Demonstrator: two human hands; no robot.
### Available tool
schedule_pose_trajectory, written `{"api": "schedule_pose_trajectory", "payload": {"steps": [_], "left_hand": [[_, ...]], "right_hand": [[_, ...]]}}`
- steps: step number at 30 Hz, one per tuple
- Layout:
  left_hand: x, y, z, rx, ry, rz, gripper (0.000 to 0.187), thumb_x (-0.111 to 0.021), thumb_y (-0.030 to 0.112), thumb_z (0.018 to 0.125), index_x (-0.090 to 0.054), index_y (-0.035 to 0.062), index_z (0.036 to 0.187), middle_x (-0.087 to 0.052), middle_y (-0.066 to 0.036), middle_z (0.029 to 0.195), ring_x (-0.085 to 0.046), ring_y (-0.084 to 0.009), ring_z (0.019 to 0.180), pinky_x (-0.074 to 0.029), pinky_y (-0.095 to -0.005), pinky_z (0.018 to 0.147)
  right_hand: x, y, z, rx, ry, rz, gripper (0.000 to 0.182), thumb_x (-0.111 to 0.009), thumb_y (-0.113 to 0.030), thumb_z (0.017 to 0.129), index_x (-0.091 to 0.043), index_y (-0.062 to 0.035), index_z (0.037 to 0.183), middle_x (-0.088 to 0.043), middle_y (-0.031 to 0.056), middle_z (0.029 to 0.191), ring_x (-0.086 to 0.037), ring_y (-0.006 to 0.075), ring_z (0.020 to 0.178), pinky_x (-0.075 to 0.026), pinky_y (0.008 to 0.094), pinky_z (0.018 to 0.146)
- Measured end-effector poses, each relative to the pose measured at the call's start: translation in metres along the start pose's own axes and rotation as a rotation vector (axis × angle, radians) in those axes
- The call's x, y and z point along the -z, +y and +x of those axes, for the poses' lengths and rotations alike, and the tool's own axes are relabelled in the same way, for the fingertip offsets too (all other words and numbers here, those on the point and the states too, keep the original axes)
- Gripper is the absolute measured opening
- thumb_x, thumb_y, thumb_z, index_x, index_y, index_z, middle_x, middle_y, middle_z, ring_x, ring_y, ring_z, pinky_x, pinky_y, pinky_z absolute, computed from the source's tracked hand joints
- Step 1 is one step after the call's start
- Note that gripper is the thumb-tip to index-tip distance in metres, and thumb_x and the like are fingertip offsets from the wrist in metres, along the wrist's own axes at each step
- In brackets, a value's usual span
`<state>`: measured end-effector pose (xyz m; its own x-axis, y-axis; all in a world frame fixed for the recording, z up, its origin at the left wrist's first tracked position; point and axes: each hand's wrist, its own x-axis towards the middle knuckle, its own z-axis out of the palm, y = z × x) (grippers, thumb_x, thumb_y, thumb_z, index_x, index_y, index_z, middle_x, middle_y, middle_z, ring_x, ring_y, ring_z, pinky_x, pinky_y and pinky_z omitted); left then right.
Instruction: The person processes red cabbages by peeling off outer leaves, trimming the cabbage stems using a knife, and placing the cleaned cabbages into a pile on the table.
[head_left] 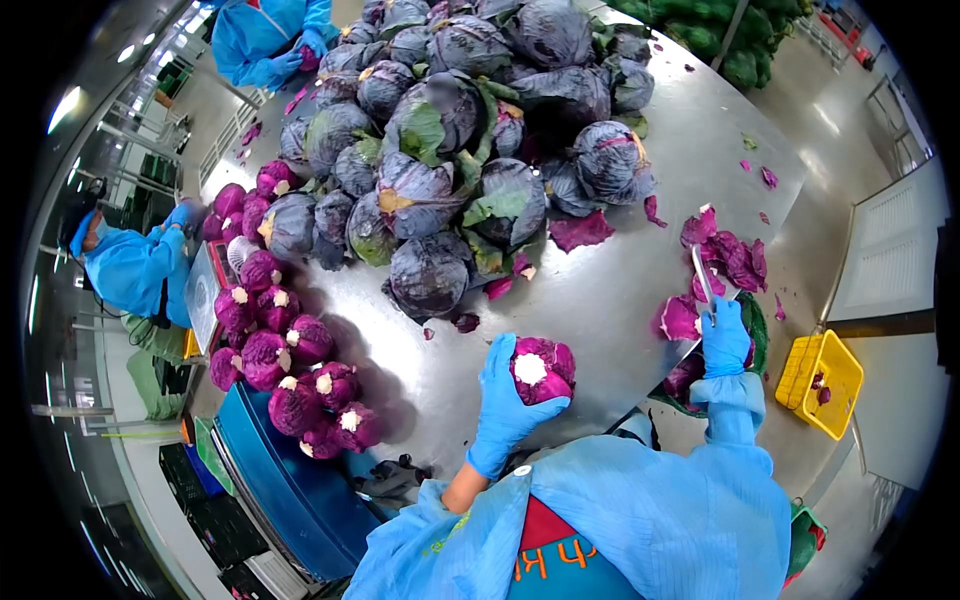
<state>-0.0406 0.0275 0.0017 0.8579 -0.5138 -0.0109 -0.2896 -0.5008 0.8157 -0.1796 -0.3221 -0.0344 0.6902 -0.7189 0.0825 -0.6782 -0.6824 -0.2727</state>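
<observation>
My left hand (508, 405), in a blue glove, is wrapped round a trimmed purple cabbage (542, 370) whose white cut stem faces up, near the table's front edge. Over at the right edge of the metal table (480, 345), my gloved right hand (725, 335) grips a knife (703, 275), its blade pointing away from me. Loose purple leaves (735, 258) lie around the blade. Behind my left hand is a large heap of untrimmed dark cabbages (430, 275). Several trimmed purple cabbages (265, 360) are piled at the table's left side.
Two co-workers in blue stand beyond the table, one at the left (135, 270), one at the far side (262, 40). A blue bin (285, 480) is at the lower left. A yellow crate (822, 385) stands on the floor at right. Green produce (690, 25) is behind.
</observation>
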Motion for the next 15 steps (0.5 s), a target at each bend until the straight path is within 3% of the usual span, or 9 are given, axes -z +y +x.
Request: {"api": "schedule_pose_trajectory", "payload": {"steps": [1, 2, 3, 4, 5, 6, 9, 12, 15], "left_hand": [[-0.002, 0.003, -0.001, -0.024, -0.011, 0.04, 0.115, -0.087, 0.053, 0.055, -0.033, -0.0023, 0.141, -0.038, -0.026, 0.143, -0.038, -0.0409, 0.131, -0.029, -0.05, 0.109], [-0.003, 0.005, -0.001, -0.052, -0.021, 0.084, 0.116, -0.087, 0.053, 0.055, -0.033, -0.0023, 0.141, -0.037, -0.026, 0.143, -0.038, -0.041, 0.131, -0.029, -0.0503, 0.109], [-0.003, 0.006, 0.0, -0.081, -0.032, 0.13, 0.116, -0.087, 0.053, 0.054, -0.033, -0.0024, 0.141, -0.037, -0.026, 0.143, -0.037, -0.0411, 0.132, -0.029, -0.0506, 0.11], [-0.002, 0.007, 0.0, -0.096, -0.051, 0.139, 0.116, -0.087, 0.053, 0.054, -0.033, -0.0019, 0.141, -0.037, -0.026, 0.143, -0.037, -0.0412, 0.132, -0.029, -0.0505, 0.109], [-0.001, 0.007, 0.001, -0.111, -0.066, 0.149, 0.116, -0.087, 0.052, 0.054, -0.033, -0.0014, 0.141, -0.038, -0.026, 0.143, -0.037, -0.0413, 0.132, -0.029, -0.0504, 0.109], [0.001, 0.007, 0.002, -0.124, -0.078, 0.16, 0.116, -0.087, 0.052, 0.053, -0.034, -0.0009, 0.141, -0.038, -0.026, 0.142, -0.037, -0.0414, 0.132, -0.029, -0.0503, 0.109], [0.005, -0.004, 0.007, -0.149, -0.126, 0.018, 0.112, -0.087, 0.05, 0.053, -0.036, 0.0015, 0.141, -0.042, -0.025, 0.14, -0.039, -0.0419, 0.131, -0.03, -0.0499, 0.109], [0.013, 0.004, 0.012, -0.121, -0.228, 0.039, 0.107, -0.086, 0.049, 0.053, -0.04, 0.0035, 0.139, -0.046, -0.023, 0.136, -0.042, -0.0415, 0.128, -0.031, -0.0492, 0.109], [0.01, 0.01, 0.013, -0.228, -0.183, 0.184, 0.094, -0.087, 0.046, 0.052, -0.049, 0.0066, 0.129, -0.052, -0.018, 0.129, -0.049, -0.0403, 0.12, -0.037, -0.0456, 0.105]], "right_hand": [[0.005, -0.017, -0.002, 0.052, 0.06, 0.125, 0.026, -0.064, -0.016, 0.086, -0.061, -0.0132, 0.112, -0.059, 0.0103, 0.093, -0.063, 0.0258, 0.081, -0.052, 0.0374, 0.067], [0.005, -0.035, -0.004, 0.136, 0.01, 0.583, 0.027, -0.068, -0.012, 0.082, -0.064, -0.0108, 0.109, -0.061, 0.0071, 0.095, -0.063, 0.0201, 0.079, -0.052, 0.0328, 0.069], [0.009, -0.058, -0.006, 0.144, -0.234, 0.801, 0.029, -0.071, -0.01, 0.08, -0.067, -0.0099, 0.108, -0.063, 0.0052, 0.098, -0.062, 0.0162, 0.08, -0.051, 0.0289, 0.074], [0.008, -0.08, -0.008, 0.182, -0.515, 0.802, 0.036, -0.072, -0.011, 0.081, -0.066, -0.01, 0.116, -0.064, 0.0058, 0.101, -0.062, 0.0161, 0.088, -0.051, 0.0282, 0.076], [0.015, -0.107, -0.008, 0.417, -0.601, 0.823, 0.04, -0.074, -0.017, 0.081, -0.065, -0.0102, 0.119, -0.063, 0.0057, 0.104, -0.06, 0.0164, 0.093, -0.05, 0.0296, 0.079], [0.009, -0.126, -0.013, 0.5, -0.69, 0.922, 0.043, -0.077, -0.025, 0.08, -0.065, -0.0102, 0.119, -0.062, 0.0051, 0.105, -0.06, 0.0187, 0.092, -0.049, 0.0311, 0.08], [-0.016, -0.145, -0.01, 0.715, -0.825, 0.891, 0.046, -0.077, -0.029, 0.08, -0.065, -0.0111, 0.12, -0.062, 0.0057, 0.102, -0.061, 0.0209, 0.093, -0.049, 0.0324, 0.082], [-0.009, -0.148, -0.002, 0.767, -0.905, 0.784, 0.043, -0.078, -0.034, 0.078, -0.065, -0.0095, 0.111, -0.06, 0.0074, 0.096, -0.06, 0.0227, 0.088, -0.048, 0.0344, 0.078], [-0.009, -0.142, 0.001, 0.801, -0.937, 0.704, 0.041, -0.078, -0.038, 0.077, -0.063, -0.0083, 0.102, -0.059, 0.0082, 0.094, -0.059, 0.0244, 0.085, -0.048, 0.0356, 0.075]]}}
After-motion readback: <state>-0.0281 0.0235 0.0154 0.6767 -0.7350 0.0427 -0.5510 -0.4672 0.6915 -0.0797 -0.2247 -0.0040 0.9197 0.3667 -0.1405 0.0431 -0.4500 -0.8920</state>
